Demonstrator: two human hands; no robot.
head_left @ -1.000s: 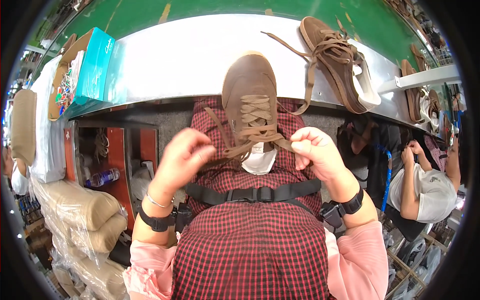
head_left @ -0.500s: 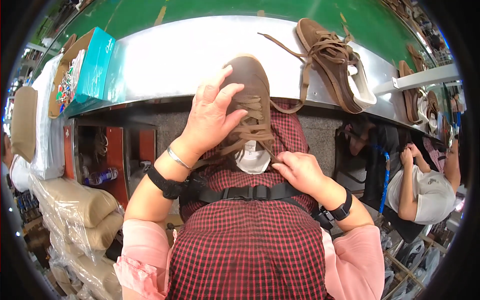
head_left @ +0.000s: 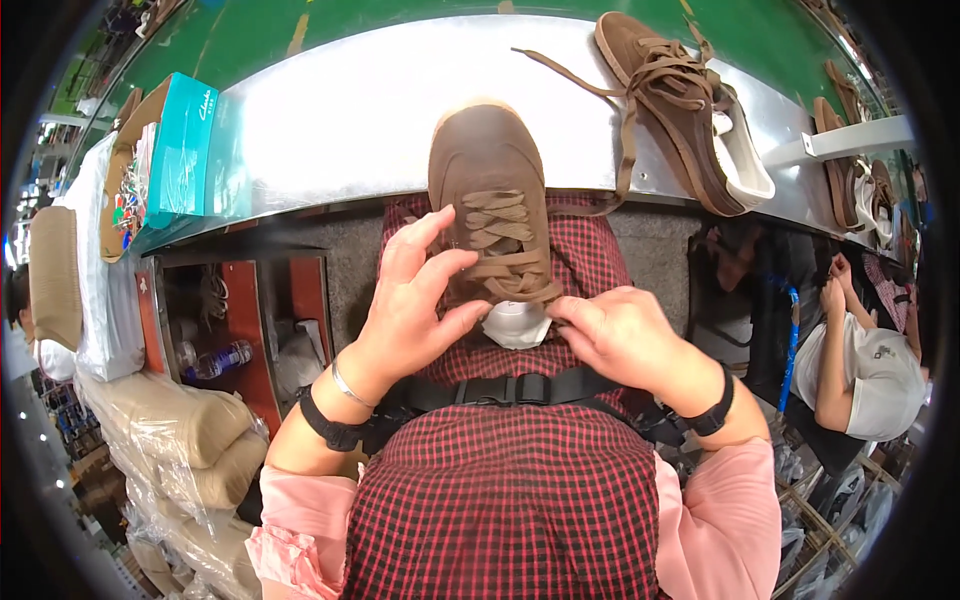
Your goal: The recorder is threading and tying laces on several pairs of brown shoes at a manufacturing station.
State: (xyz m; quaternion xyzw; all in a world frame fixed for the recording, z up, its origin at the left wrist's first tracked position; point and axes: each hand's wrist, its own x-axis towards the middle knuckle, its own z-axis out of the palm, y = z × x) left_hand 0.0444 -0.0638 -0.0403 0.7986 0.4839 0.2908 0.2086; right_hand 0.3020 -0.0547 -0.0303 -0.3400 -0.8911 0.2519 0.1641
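Note:
A brown lace-up shoe (head_left: 487,150) lies in front of me, its toe over the near edge of the metal bench (head_left: 320,120). Its brown laces (head_left: 498,222) are threaded across the front, and white stuffing (head_left: 516,324) shows at the opening. My left hand (head_left: 415,290) is at the shoe's left side, with fingers apart and tips near the laces. With thumb and forefinger pinched at the lower right of the lacing, my right hand (head_left: 610,330) grips a lace. The second brown shoe (head_left: 670,110) sits on the bench at the right, one lace trailing towards the first shoe.
A teal box (head_left: 182,150) with small coloured items stands at the bench's left end. Plastic-wrapped beige bundles (head_left: 185,415) are stacked at lower left, beside a red-brown shelf (head_left: 230,320) holding a bottle. More shoes (head_left: 845,180) and a seated co-worker (head_left: 860,365) are at the right.
My left hand has slid down from the toe side towards the shoe opening. The right hand stays pinched by the lower lacing. The whole view has shifted slightly.

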